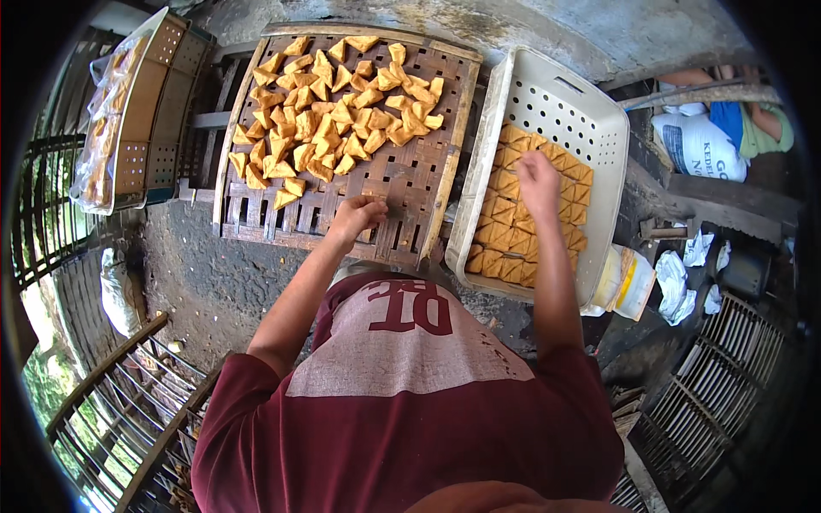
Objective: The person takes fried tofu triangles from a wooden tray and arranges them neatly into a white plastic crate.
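Many golden fried tofu triangles [327, 131] lie loosely heaped on a woven bamboo tray [410, 211] in front of me. Over the tray's near edge hangs my left hand [361, 218], fingers curled in, with nothing visible between them and apart from the heap. To the right, a pale perforated plastic crate [616, 167] holds tofu triangles packed tightly in rows [503, 231]. My right hand [537, 183] is inside that crate, above the packed rows, its fingertips pinched together near their far part. Whether anything is between those fingertips is hidden.
A second crate [131, 122] with plastic-bagged tofu stands tilted in view at far left. A white and yellow plastic container [622, 282] touches the right crate's near side. Slatted racks [712, 365] stand at lower right. Another person's arm [763, 122] shows beside a printed sack [696, 151].
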The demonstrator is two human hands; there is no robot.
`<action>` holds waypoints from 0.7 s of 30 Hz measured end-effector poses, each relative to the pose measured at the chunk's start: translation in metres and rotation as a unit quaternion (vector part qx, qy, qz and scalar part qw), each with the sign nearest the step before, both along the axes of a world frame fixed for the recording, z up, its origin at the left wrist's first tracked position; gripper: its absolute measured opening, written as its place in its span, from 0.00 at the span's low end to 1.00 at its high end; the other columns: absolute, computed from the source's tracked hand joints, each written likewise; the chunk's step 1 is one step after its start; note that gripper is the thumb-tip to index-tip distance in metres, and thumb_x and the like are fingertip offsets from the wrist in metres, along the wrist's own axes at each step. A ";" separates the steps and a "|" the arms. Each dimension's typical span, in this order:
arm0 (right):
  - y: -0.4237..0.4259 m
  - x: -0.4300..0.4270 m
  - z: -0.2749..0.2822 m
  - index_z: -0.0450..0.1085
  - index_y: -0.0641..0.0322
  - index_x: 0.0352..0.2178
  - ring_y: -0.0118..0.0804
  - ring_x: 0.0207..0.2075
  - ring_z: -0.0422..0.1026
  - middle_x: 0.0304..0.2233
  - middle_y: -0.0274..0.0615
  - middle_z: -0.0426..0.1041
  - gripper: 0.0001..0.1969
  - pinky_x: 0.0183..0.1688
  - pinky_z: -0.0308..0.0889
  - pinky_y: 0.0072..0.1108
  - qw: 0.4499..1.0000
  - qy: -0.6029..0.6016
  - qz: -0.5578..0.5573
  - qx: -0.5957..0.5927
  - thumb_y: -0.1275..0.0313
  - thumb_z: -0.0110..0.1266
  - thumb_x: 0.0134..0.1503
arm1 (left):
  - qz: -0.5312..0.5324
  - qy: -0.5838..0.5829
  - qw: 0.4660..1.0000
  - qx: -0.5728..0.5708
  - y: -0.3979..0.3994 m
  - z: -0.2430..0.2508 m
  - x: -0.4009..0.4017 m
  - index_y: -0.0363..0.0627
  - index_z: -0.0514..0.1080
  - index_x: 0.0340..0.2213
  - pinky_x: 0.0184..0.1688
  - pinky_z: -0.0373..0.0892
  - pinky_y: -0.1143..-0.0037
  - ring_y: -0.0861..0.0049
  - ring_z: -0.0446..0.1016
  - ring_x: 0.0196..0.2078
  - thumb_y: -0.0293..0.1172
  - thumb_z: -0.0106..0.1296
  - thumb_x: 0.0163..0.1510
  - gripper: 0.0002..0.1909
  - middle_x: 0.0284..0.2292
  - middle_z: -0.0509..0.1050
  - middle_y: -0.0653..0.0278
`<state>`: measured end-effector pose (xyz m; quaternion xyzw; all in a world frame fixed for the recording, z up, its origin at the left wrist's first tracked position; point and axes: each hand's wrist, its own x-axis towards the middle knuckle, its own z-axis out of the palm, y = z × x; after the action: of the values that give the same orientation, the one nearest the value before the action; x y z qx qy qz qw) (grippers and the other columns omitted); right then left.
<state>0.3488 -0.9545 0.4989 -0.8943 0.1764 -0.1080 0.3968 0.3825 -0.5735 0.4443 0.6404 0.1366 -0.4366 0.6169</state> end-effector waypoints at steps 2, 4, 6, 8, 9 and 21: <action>0.066 0.056 0.005 0.71 0.63 0.43 0.42 0.39 0.78 0.38 0.48 0.76 0.14 0.43 0.73 0.29 0.998 0.020 0.060 0.029 0.75 0.58 0.55 | 0.005 0.004 1.000 -0.018 -0.002 -0.011 0.012 0.36 0.72 0.49 0.45 0.72 0.77 0.77 0.78 0.40 0.36 0.53 0.60 0.19 0.42 0.79 0.60; 0.115 0.094 0.001 0.67 0.51 0.55 0.49 0.53 0.70 0.53 0.50 0.67 0.27 0.56 0.68 0.35 0.973 0.112 0.133 -0.150 0.75 0.60 0.52 | 0.007 0.001 0.999 -0.044 -0.003 -0.023 0.021 0.37 0.73 0.47 0.44 0.72 0.76 0.75 0.78 0.40 0.35 0.52 0.61 0.17 0.42 0.79 0.60; 0.139 0.114 -0.026 0.62 0.48 0.60 0.52 0.57 0.66 0.59 0.52 0.58 0.34 0.56 0.68 0.35 0.933 0.138 0.170 -0.285 0.78 0.60 0.51 | 0.006 0.010 0.999 -0.050 -0.010 -0.015 0.030 0.38 0.73 0.47 0.44 0.72 0.76 0.74 0.78 0.40 0.36 0.51 0.62 0.17 0.42 0.79 0.59; 0.152 0.118 -0.039 0.59 0.49 0.63 0.51 0.58 0.65 0.61 0.52 0.55 0.38 0.55 0.70 0.34 0.910 0.148 0.182 -0.342 0.80 0.61 0.51 | 0.010 0.025 0.998 -0.058 -0.011 -0.006 0.035 0.39 0.73 0.47 0.45 0.72 0.76 0.74 0.79 0.41 0.36 0.50 0.62 0.16 0.42 0.79 0.60; 0.158 0.118 -0.045 0.63 0.50 0.58 0.52 0.54 0.67 0.58 0.53 0.59 0.32 0.52 0.70 0.36 0.919 0.121 0.176 -0.330 0.78 0.60 0.51 | 0.013 0.026 0.998 -0.060 -0.009 -0.007 0.035 0.39 0.73 0.47 0.45 0.72 0.76 0.74 0.79 0.41 0.36 0.50 0.62 0.16 0.42 0.79 0.60; 0.194 0.010 -0.080 0.72 0.64 0.32 0.44 0.30 0.76 0.33 0.45 0.73 0.06 0.35 0.71 0.30 0.998 0.059 -0.022 0.007 0.78 0.59 0.51 | -0.001 0.095 0.993 -0.073 -0.011 -0.031 0.039 0.39 0.72 0.48 0.47 0.74 0.70 0.69 0.79 0.42 0.43 0.54 0.60 0.21 0.41 0.79 0.57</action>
<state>0.3588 -0.7604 0.4184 -0.8924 0.2198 -0.0626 0.3890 0.4210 -0.5849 0.4136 0.5496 0.1619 -0.5050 0.6455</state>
